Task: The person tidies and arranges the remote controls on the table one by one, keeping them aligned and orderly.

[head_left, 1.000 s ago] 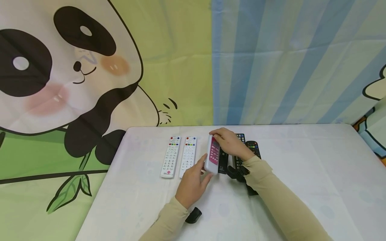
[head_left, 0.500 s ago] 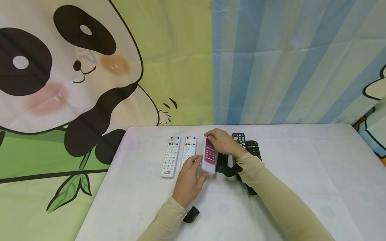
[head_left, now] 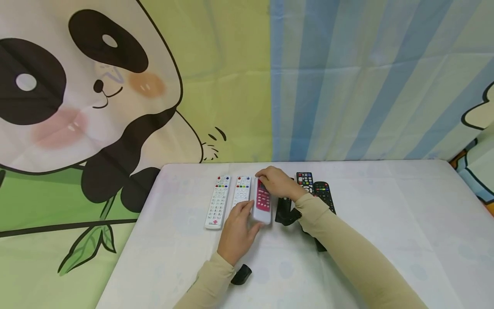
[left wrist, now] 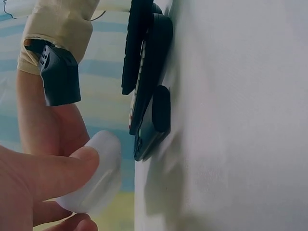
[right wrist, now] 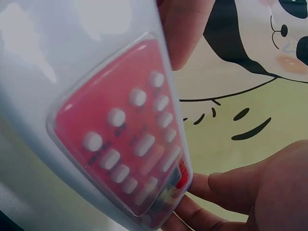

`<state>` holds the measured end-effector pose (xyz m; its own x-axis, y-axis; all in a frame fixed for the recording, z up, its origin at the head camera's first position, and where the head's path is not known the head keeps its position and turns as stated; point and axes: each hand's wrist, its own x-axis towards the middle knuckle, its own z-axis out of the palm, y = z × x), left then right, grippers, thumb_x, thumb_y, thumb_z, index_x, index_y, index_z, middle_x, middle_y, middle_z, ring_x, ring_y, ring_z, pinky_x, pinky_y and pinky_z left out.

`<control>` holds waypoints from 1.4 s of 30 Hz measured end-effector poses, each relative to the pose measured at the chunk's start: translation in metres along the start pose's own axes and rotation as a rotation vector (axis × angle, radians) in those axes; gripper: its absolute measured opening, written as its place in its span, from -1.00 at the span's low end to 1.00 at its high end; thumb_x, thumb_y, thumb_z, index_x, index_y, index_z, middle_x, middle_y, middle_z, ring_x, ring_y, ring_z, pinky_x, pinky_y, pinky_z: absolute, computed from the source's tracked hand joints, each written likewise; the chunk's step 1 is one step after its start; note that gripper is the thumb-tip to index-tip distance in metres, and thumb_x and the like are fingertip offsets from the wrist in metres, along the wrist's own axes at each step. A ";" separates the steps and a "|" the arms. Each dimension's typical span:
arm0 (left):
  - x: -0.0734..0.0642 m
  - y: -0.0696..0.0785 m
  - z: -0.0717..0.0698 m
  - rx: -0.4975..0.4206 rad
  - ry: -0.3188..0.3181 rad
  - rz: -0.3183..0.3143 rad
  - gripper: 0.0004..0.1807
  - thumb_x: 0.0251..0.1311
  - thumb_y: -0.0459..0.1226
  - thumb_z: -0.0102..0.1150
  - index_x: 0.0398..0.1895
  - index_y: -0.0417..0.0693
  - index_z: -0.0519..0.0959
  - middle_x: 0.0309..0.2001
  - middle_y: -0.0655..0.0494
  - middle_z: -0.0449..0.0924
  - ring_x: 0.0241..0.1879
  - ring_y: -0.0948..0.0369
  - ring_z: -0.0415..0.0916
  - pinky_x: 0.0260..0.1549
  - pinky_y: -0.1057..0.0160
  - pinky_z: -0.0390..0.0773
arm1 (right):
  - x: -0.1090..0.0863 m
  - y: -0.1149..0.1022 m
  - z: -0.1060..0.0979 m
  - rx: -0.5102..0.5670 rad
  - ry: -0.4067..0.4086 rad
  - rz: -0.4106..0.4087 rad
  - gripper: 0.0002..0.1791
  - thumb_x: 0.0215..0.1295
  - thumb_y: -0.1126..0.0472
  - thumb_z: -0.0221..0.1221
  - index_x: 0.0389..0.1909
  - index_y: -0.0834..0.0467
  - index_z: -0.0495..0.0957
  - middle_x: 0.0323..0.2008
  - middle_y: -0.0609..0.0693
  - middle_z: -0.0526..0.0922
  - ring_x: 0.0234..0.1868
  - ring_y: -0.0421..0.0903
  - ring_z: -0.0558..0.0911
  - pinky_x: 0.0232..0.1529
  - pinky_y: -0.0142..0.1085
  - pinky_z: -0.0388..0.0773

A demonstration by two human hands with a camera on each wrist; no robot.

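A white remote control (head_left: 263,205) with a pink button panel is held between both hands, next to two white remotes. My left hand (head_left: 235,237) pinches its near end, thumb on one side and fingers on the other. My right hand (head_left: 280,183) grips the far end, covering part of the top. In the left wrist view the white remote (left wrist: 103,168) stands off from the tabletop, with a gap between. The right wrist view shows the pink panel (right wrist: 130,125) close up, with right-hand fingers (right wrist: 202,185) at its far end.
Two slim white remotes (head_left: 218,201) lie side by side on the white-covered table (head_left: 405,236), left of the held one. Several black remotes (head_left: 323,193) lie to the right, partly under my right arm. A panda-print cloth (head_left: 231,77) hangs behind the table.
Both hands have moved left with the pink-panelled remote, bringing it closer to the white remotes. It now stands straighter, in line with them.
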<state>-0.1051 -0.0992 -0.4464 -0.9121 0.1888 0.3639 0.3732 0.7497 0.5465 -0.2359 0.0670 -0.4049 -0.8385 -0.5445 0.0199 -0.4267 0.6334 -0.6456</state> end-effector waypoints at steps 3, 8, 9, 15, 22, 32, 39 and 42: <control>0.000 0.000 -0.002 0.008 -0.006 -0.014 -0.27 0.03 -0.25 0.55 0.26 -0.37 0.50 0.14 -0.14 0.53 0.12 0.00 0.50 0.13 0.09 0.54 | 0.004 0.002 0.002 -0.010 -0.012 -0.001 -0.62 0.57 0.32 -0.10 0.20 0.40 0.54 0.13 0.28 0.60 0.19 0.15 0.55 0.15 -0.01 0.48; 0.001 -0.002 -0.002 0.020 -0.004 -0.014 -0.30 0.01 -0.26 0.56 0.22 -0.39 0.52 0.12 -0.17 0.56 0.10 -0.03 0.52 0.12 0.06 0.53 | 0.009 0.004 0.006 -0.029 -0.030 0.013 -0.62 0.56 0.32 -0.09 0.20 0.39 0.54 0.13 0.28 0.61 0.23 0.16 0.53 0.25 0.01 0.44; 0.002 -0.002 -0.001 0.025 -0.003 -0.012 -0.30 0.01 -0.26 0.56 0.21 -0.39 0.53 0.11 -0.17 0.57 0.10 -0.03 0.52 0.12 0.06 0.54 | 0.009 0.003 0.006 -0.032 -0.032 0.016 -0.62 0.56 0.32 -0.08 0.20 0.40 0.54 0.13 0.28 0.61 0.23 0.17 0.53 0.27 0.02 0.43; 0.002 -0.003 0.000 0.055 -0.007 -0.019 -0.33 0.00 -0.26 0.56 0.18 -0.39 0.55 0.09 -0.18 0.60 0.07 -0.04 0.55 0.08 0.05 0.56 | 0.010 0.001 0.009 -0.050 -0.043 0.030 -0.62 0.55 0.32 -0.09 0.18 0.42 0.54 0.12 0.30 0.60 0.23 0.19 0.53 0.29 0.01 0.42; 0.004 -0.004 0.001 0.077 -0.035 -0.060 -0.33 -0.01 -0.24 0.57 0.18 -0.36 0.56 0.07 -0.18 0.62 0.05 -0.05 0.57 0.07 0.02 0.56 | 0.013 0.004 0.012 -0.072 -0.058 0.029 -0.62 0.55 0.31 -0.09 0.18 0.43 0.53 0.12 0.30 0.60 0.23 0.18 0.53 0.30 -0.01 0.41; 0.005 -0.008 0.004 0.128 -0.044 -0.039 -0.34 -0.06 -0.22 0.60 0.12 -0.36 0.60 0.01 -0.17 0.66 0.02 -0.04 0.59 0.04 0.04 0.58 | 0.017 0.005 0.017 -0.100 -0.080 0.040 -0.62 0.54 0.32 -0.08 0.17 0.44 0.54 0.13 0.30 0.61 0.25 0.19 0.52 0.32 -0.01 0.39; 0.005 -0.010 0.007 0.161 -0.053 -0.036 -0.34 -0.11 -0.20 0.63 0.08 -0.35 0.63 -0.04 -0.14 0.65 -0.04 -0.02 0.59 -0.01 0.06 0.60 | 0.019 0.005 0.020 -0.127 -0.101 0.064 -0.62 0.55 0.30 -0.07 0.18 0.41 0.55 0.15 0.27 0.60 0.27 0.18 0.51 0.34 -0.01 0.37; 0.006 -0.011 0.007 0.168 -0.062 -0.042 -0.34 -0.12 -0.21 0.63 0.08 -0.35 0.64 -0.04 -0.12 0.65 -0.05 -0.01 0.58 -0.02 0.06 0.60 | 0.019 0.005 0.020 -0.136 -0.111 0.072 -0.62 0.55 0.30 -0.07 0.19 0.40 0.55 0.16 0.27 0.60 0.28 0.17 0.50 0.34 -0.01 0.36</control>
<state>-0.1158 -0.1017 -0.4556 -0.9370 0.1895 0.2935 0.3054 0.8522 0.4249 -0.2472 0.0483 -0.4232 -0.8293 -0.5476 -0.1117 -0.4151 0.7374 -0.5328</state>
